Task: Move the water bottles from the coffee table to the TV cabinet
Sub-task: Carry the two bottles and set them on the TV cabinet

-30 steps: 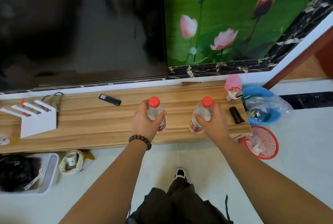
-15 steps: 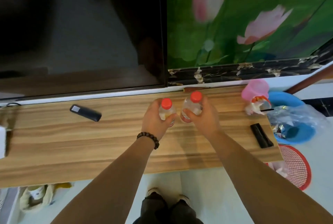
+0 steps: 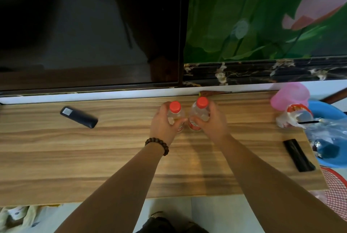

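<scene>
Here the placing step is in hand: two clear water bottles with red caps are held upright over the back of the wooden TV cabinet point(image 3: 75, 157), just beside each other. The left bottle point(image 3: 175, 115) is grasped by the curled fingers of the left hand point(image 3: 165, 125), the right bottle point(image 3: 199, 114) by those of the right hand point(image 3: 214, 122). Whether the bases are already resting on the wood cannot be told. Next, a level set-down and release are called for. At the right edge, a blue basin point(image 3: 330, 112) is seen holding a clear plastic bag point(image 3: 326, 137); its further contents are blurred.
</scene>
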Tool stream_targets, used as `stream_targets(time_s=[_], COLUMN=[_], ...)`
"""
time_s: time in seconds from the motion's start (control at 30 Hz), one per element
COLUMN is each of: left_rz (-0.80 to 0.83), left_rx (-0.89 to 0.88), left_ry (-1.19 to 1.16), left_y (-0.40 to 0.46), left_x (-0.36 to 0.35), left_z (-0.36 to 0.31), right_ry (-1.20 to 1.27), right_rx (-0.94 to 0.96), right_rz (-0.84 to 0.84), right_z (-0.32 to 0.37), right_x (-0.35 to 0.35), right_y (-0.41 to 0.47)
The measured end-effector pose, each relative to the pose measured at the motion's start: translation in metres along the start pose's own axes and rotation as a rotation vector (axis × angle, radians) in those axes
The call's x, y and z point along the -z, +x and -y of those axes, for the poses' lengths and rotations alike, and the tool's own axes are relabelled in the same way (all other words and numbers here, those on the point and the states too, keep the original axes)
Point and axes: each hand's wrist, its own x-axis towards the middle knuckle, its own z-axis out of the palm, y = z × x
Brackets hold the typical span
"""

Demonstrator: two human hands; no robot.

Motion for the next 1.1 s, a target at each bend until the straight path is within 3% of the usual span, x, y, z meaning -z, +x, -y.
stream_targets(time_s=[0.6,0.8,1.1], left_rz=[0.091,0.133,0.196], left_rx=[0.039,0.114,-0.047], left_ry=[0.078,0.088,0.461], left_y=[0.008,-0.004,-0.076], left_x=[0.002,0.017,0.093], left_z=[-0.002,-0.019,-0.107], right_ry=[0.099,0.027,-0.174], right_rx=[-0.060,-0.065,-0.141], right_rz=[0.045,0.072,0.059], right_z=[0.010,0.023,0.101], right_x=[0.003,0.019,0.102], right_y=[0.000,-0.016,-0.101])
